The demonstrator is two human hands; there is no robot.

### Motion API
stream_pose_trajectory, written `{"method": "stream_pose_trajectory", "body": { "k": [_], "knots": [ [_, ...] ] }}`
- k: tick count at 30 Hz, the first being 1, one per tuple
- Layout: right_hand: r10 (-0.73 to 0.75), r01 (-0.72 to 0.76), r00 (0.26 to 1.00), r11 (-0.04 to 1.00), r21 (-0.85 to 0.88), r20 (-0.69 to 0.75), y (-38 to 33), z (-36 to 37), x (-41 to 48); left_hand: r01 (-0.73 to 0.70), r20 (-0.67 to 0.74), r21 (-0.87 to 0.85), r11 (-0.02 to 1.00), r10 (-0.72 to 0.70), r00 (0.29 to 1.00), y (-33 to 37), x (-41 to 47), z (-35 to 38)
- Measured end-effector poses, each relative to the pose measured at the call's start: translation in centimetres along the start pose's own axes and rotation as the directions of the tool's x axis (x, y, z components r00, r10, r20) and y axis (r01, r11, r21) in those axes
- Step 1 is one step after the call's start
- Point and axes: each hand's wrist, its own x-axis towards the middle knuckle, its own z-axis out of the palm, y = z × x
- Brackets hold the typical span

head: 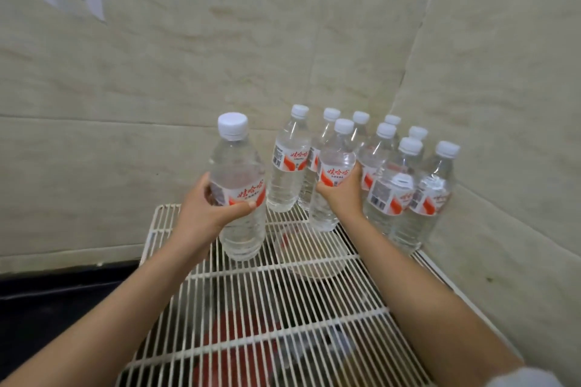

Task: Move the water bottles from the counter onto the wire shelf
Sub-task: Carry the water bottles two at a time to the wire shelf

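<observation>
Placing step. L hand wraps a water bottle at frame centre-left; R hand wraps a second bottle at centre. Both sit at or just above the wire shelf, beside the cluster of standing bottles centre-right. Next, prob.: set both flat, then let go.

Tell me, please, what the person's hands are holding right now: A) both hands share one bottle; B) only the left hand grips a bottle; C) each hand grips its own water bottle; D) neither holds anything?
C: the left hand grips the nearer bottle and the right hand grips a second bottle, both at the wire shelf.
</observation>
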Motion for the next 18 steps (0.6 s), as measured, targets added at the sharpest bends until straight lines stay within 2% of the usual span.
{"method": "stream_pose_trajectory", "body": {
  "k": [2, 4, 6, 10, 14, 16, 18],
  "knots": [
    [0.056, -0.056, 0.998, 0.985, -0.165, -0.006, 0.0, -0.5, 0.1, 0.018, 0.034, 0.024, 1.0, -0.019, 0.999, 0.1, 0.9, 1.8],
    [0.069, -0.048, 0.996, 0.936, -0.348, 0.048, 0.1, -1.1, 0.2, 0.023, 0.055, 0.044, 0.999, -0.026, 0.998, 0.0, 1.8, 3.7],
    [0.06, -0.011, 0.992, 0.914, -0.407, 0.108, 0.2, -1.4, -0.3, 0.038, 0.067, 0.054, 0.998, -0.042, 0.997, -0.3, 2.8, 5.3],
    [0.043, 0.005, 0.986, 0.959, -0.283, 0.162, 1.2, -1.8, -2.9, 0.062, 0.109, 0.036, 0.997, -0.066, 0.992, -1.0, 4.7, 7.9],
    [0.026, -0.015, 0.971, 0.999, -0.046, 0.237, 2.4, -3.6, -6.6, 0.065, 0.126, 0.027, 0.998, -0.068, 0.99, -1.1, 5.8, 10.1],
    [0.019, -0.001, 0.972, 0.997, -0.076, 0.235, 3.6, -4.1, -7.8, 0.075, 0.128, 0.013, 0.997, -0.076, 0.989, -1.2, 6.1, 10.7],
    [0.021, 0.024, 0.973, 0.981, -0.191, 0.231, 4.8, -4.2, -7.9, 0.076, 0.134, 0.016, 0.997, -0.078, 0.988, -1.4, 6.2, 10.9]
  ]
}}
